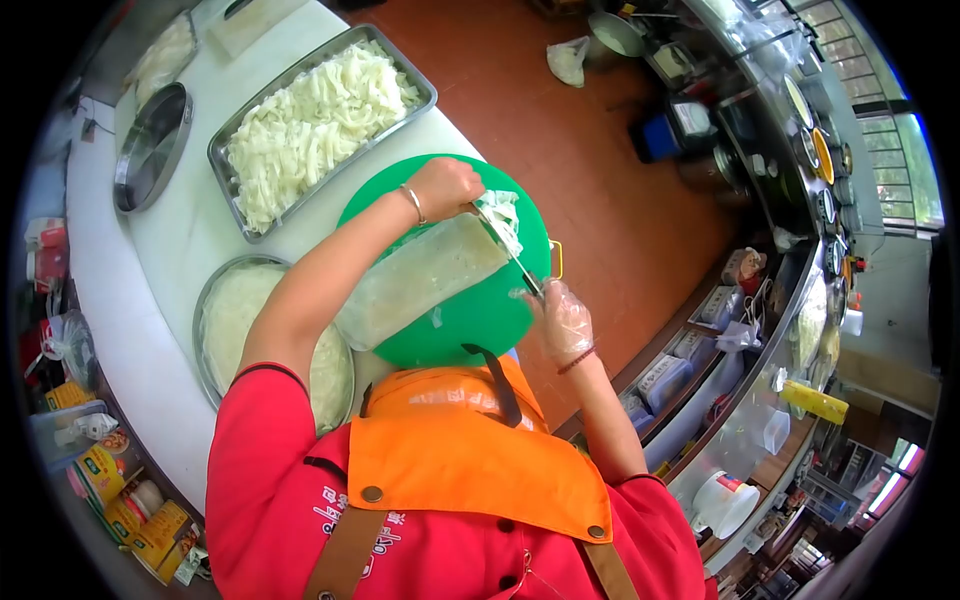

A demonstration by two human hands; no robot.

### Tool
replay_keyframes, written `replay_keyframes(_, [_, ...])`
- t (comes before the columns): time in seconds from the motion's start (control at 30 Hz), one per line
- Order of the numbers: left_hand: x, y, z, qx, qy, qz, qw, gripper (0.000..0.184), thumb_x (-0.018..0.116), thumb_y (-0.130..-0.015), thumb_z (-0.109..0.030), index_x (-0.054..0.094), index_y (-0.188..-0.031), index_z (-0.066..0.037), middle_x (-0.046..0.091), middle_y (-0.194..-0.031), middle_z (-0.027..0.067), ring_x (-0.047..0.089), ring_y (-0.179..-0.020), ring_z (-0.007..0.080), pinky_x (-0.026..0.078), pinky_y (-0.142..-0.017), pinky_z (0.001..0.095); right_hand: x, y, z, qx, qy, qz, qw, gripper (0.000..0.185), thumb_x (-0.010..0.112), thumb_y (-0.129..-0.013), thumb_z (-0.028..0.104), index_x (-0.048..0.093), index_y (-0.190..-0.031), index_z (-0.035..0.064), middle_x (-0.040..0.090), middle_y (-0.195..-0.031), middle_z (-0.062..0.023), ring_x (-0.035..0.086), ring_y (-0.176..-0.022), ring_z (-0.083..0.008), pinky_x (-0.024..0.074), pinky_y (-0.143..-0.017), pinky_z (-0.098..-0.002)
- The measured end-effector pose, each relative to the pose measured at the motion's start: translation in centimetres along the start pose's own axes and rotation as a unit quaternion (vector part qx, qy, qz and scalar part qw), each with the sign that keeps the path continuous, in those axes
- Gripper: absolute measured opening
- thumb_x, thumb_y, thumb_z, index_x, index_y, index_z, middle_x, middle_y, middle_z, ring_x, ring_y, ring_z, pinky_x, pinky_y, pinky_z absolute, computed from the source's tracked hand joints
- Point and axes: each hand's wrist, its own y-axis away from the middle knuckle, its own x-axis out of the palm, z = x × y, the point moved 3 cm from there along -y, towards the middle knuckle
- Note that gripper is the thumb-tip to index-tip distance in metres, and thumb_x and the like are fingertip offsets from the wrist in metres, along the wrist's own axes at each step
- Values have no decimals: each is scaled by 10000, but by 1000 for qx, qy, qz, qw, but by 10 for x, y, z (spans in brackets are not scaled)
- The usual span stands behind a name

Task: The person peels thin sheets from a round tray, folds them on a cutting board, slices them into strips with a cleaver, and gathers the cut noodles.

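Note:
A folded, pale translucent noodle sheet (425, 280) lies on the round green cutting board (470, 335). A knife (512, 255) stands across its right end. My right hand (563, 322), in a clear plastic glove, is closed round the knife's dark handle. At the blade's far end, my left hand (447, 188) is closed on the knife, with a bracelet at the wrist; its fingertips are partly hidden. Cut white noodle strips (503, 215) lie just beyond the blade. Above the board, a metal tray (300, 195) holds a heap of wide noodle strips (310, 125).
A round metal pan (200, 345) with pale sheets stands left of the board, partly behind my left arm. Another round pan (153, 148) sits on the white counter (165, 370). Beyond the counter's edge is the red-brown floor (610, 180); shelves (700, 345) line the right.

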Motion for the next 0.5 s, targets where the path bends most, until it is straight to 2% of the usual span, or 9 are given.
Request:
replay_keyframes(0.03, [-4, 4, -7, 11, 11, -18, 1000, 170, 758, -716, -227, 623, -726, -125, 630, -778, 36, 638, -826, 252, 522, -721, 400, 10, 6, -5, 3, -6, 1, 1000, 344, 617, -936, 372, 550, -989, 39, 659, -875, -256, 652, -816, -423, 508, -697, -510])
replay_keyframes(0.17, [16, 6, 1, 1, -11, 7, 1000, 170, 761, -703, -216, 618, -722, -125, 626, -781, 39, 633, -825, 252, 518, -713, 399, 26, -1, -6, 57, -17, 44, 997, 345, 622, -934, 379, 548, -996, 48, 665, -867, -241, 655, -787, -417, 512, -675, -510])
replay_keyframes(0.2, [14, 9, -2, -3, 0, 11, 1000, 170, 762, -702, -214, 618, -722, -125, 626, -780, 39, 632, -825, 252, 517, -712, 399, 20, 1, -4, 48, 29, 45, 997, 340, 626, -933, 372, 546, -1004, 50, 664, -864, -240, 653, -777, -414, 514, -668, -507])
replay_keyframes(0.3, [-4, 13, -6, 0, 12, -18, 1000, 179, 769, -699, -218, 619, -722, -123, 626, -776, 40, 632, -824, 254, 516, -709, 401, 4, 17, 7, -24, 13, -30, 999, 338, 628, -932, 365, 543, -998, 44, 663, -853, -246, 650, -761, -421, 514, -665, -509])
replay_keyframes(0.33, [-6, 17, -13, 8, 20, -29, 999, 184, 772, -697, -222, 619, -722, -122, 627, -775, 40, 632, -824, 255, 515, -708, 402, 10, 20, 7, -13, 1, -19, 1000, 332, 633, -929, 358, 540, -986, 43, 660, -820, -242, 648, -743, -424, 513, -664, -513])
replay_keyframes(0.43, [20, 20, -3, 5, -1, 25, 1000, 201, 780, -697, -240, 619, -721, -122, 629, -773, 40, 633, -822, 258, 517, -711, 403, 39, 8, -7, -6, 10, 13, 1000, 325, 637, -927, 352, 534, -989, 51, 656, -781, -228, 649, -709, -412, 512, -639, -512])
replay_keyframes(0.47, [14, 20, -1, 0, 1, 13, 1000, 207, 783, -697, -246, 619, -721, -122, 629, -773, 40, 633, -821, 258, 518, -712, 401, 26, 2, 2, 43, 21, 92, 995, 330, 632, -940, 272, 501, -1050, -10, 638, -926, -263, 641, -825, -438, 512, -686, -502])
replay_keyframes(0.5, [9, 24, -8, -6, 13, 7, 1000, 213, 786, -696, -252, 619, -720, -121, 629, -773, 40, 633, -821, 257, 519, -714, 399, 16, 13, 11, 33, 14, 74, 997, 334, 634, -938, 277, 503, -1038, -14, 637, -915, -270, 639, -821, -443, 511, -685, -503])
